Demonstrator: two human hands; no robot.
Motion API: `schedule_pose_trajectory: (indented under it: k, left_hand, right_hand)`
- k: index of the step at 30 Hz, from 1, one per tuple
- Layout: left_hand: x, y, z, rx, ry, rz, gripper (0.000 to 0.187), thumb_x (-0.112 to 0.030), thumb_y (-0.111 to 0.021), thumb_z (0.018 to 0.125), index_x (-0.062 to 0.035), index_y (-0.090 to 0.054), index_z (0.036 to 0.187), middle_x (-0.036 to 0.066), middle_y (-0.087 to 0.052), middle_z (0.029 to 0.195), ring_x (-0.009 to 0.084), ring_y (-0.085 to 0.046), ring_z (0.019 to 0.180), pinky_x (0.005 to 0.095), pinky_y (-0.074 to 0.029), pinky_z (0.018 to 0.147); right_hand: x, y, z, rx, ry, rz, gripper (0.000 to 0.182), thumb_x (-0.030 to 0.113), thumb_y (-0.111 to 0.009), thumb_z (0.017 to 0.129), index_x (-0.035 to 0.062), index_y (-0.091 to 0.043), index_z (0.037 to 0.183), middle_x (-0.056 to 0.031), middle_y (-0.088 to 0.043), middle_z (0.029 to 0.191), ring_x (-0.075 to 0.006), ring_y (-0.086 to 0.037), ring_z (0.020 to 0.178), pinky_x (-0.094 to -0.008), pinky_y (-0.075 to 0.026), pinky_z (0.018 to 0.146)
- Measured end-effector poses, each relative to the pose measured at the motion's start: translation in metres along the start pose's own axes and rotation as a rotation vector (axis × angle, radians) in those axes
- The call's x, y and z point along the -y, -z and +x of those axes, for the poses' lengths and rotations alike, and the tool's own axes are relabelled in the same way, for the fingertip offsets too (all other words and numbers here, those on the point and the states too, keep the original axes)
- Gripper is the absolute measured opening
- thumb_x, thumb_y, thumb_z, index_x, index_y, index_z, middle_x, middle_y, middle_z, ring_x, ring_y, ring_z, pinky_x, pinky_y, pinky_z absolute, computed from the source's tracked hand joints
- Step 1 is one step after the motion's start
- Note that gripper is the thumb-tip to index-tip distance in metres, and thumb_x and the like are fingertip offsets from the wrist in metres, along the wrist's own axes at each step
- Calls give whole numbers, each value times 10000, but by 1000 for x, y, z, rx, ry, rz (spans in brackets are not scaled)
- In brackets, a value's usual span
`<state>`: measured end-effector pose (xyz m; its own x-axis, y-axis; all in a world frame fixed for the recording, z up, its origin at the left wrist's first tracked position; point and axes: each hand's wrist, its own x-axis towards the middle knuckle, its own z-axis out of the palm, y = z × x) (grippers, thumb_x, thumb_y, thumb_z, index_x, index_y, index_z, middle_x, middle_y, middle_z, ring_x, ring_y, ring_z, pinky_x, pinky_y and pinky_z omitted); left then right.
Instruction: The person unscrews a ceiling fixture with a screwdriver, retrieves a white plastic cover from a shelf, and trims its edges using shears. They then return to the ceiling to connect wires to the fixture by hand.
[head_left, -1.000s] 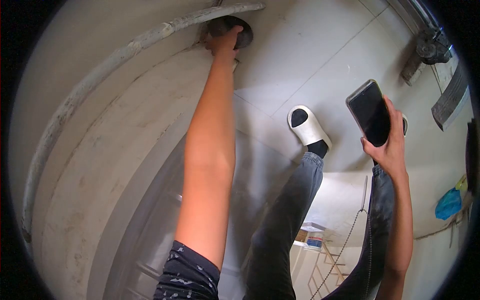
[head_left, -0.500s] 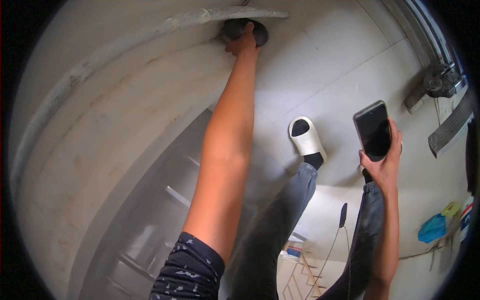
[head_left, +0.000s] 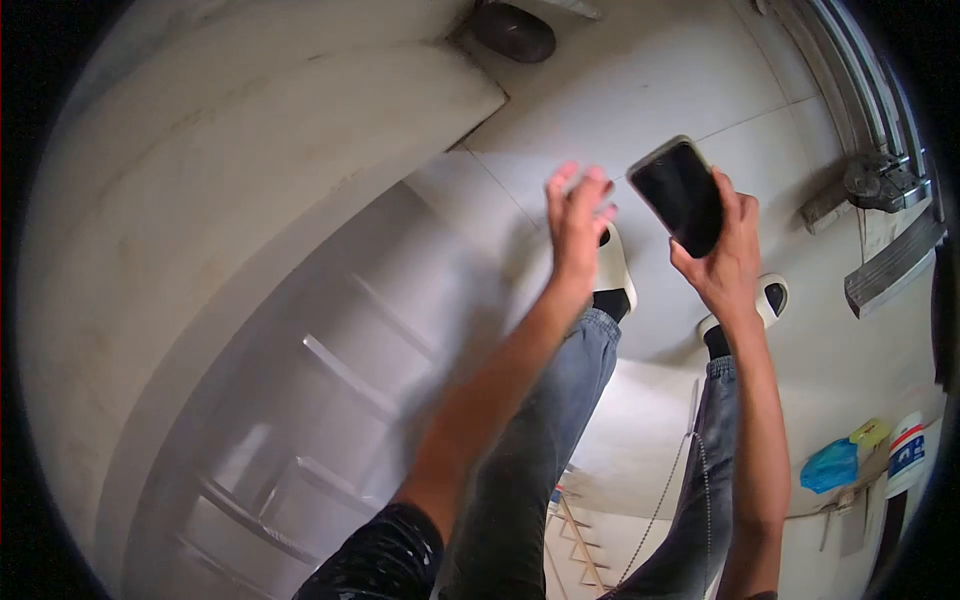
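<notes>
My right hand (head_left: 728, 250) is wrapped around a smartphone (head_left: 680, 195) with a dark screen and a pale case. To its left, my left hand (head_left: 577, 225) hangs in the air with its fingers loosely bent and apart, holding nothing, slightly smeared by motion. A gap separates its fingertips from the phone. At the top of the view a dark, smooth oval object (head_left: 513, 33) lies on the floor by the wall corner; its kind I cannot make out.
My feet stand in white slip-on shoes (head_left: 772, 297) on pale floor tiles (head_left: 640, 90). A wall (head_left: 330, 130) curves along the left, with a grey ribbed panel (head_left: 300, 400) below it. Metal rails (head_left: 880, 90) run at the upper right. A blue plastic bag (head_left: 830, 466) and a white container (head_left: 907, 450) are at the lower right.
My left hand has left the dark oval object and drawn back beside the phone. My right hand has shifted left with the phone, which is now tilted more.
</notes>
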<state>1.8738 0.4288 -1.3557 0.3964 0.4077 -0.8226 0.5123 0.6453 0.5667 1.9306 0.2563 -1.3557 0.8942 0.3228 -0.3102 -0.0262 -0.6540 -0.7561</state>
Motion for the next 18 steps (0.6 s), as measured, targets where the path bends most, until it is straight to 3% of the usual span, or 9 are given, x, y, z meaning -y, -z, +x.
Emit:
schedule_pose_trajectory:
  k: [3, 6, 8, 11, 14, 15, 16, 18]
  left_hand:
    - [18, -23, -34, -93, 7, 18, 885, -383, -705, 832, -24, -170, 1439, 144, -486, 1281, 273, -458, 1226, 470, -335, 1033]
    - [31, -27, -26, -175, -48, -96, 948, -311, -782, 792, -6, -104, 1380, 161, -509, 1209, 238, -507, 1123, 427, -429, 945]
    - [28, -23, -17, -277, -81, -151, 877, -286, -817, 758, -8, -178, 1290, 152, -535, 1114, 193, -558, 979, 328, -486, 796]
    - [4, -27, -18, -388, -97, -103, 860, -298, -840, 723, 2, -226, 1245, 98, -577, 980, 140, -576, 824, 270, -461, 607]
    - [10, -21, -9, -401, -162, -112, 775, -269, -812, 752, -26, -216, 1182, 94, -604, 937, 133, -584, 810, 260, -460, 597]
    - [8, -18, -10, -409, -121, -120, 839, -238, -806, 762, 30, -179, 1250, 131, -541, 1012, 169, -566, 882, 294, -505, 711]
    - [7, -20, -11, -420, -183, -142, 734, -268, -780, 785, -24, -193, 1152, 87, -618, 918, 137, -586, 852, 273, -473, 658]
    - [4, -25, -16, -418, -200, -195, 730, -305, -769, 797, -4, -213, 1162, 81, -619, 888, 154, -571, 892, 290, -470, 740]
  right_hand:
    - [-3, -21, -3, 65, 129, -203, 926, 103, -794, 542, 214, -432, 1387, -142, -507, 1025, -311, -545, 912, -413, -439, 762]
    - [7, -46, -13, 25, 304, -371, 796, 86, -746, 605, 214, -491, 1348, -130, -538, 1000, -275, -532, 934, -415, -396, 774]
    - [11, -59, -18, -5, 373, -388, 685, 75, -695, 669, 211, -517, 1316, -127, -550, 1018, -260, -524, 944, -416, -381, 785]
    - [13, -69, -15, -42, 467, -349, 653, 66, -674, 692, 207, -519, 1310, -125, -553, 1055, -249, -519, 938, -416, -377, 792]
    - [12, -75, -9, -49, 516, -339, 636, 136, -717, 682, 230, -534, 1284, -109, -547, 1073, -242, -517, 928, -408, -371, 782]
    - [15, -74, -6, -31, 516, -350, 640, 175, -735, 672, 246, -534, 1276, -96, -542, 1079, -239, -515, 920, -403, -367, 773]
    - [17, -75, -4, -40, 542, -357, 659, 193, -750, 655, 247, -534, 1275, -98, -532, 1081, -245, -514, 922, -409, -369, 781]
    - [18, -74, 1, -69, 590, -369, 678, 190, -758, 636, 243, -535, 1274, -112, -524, 1084, -259, -513, 958, -429, -376, 813]
